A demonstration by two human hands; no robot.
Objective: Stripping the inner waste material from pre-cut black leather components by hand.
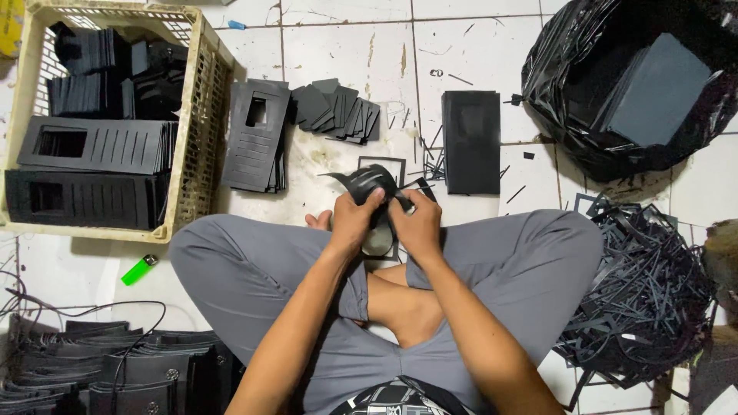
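Cream plastic crate (201,115) at the floor's upper left holds stacks of flat black slotted panels (92,146). A black plastic bag (569,107) at upper right holds dark sheets (657,92). Both hands, left hand (355,223) and right hand (417,224), are closed around a bent black slotted piece (370,183), held above the white tiled floor (338,46) between the knees.

one crate (201,115); one green lighter (138,270); one black bag (569,131); two hands
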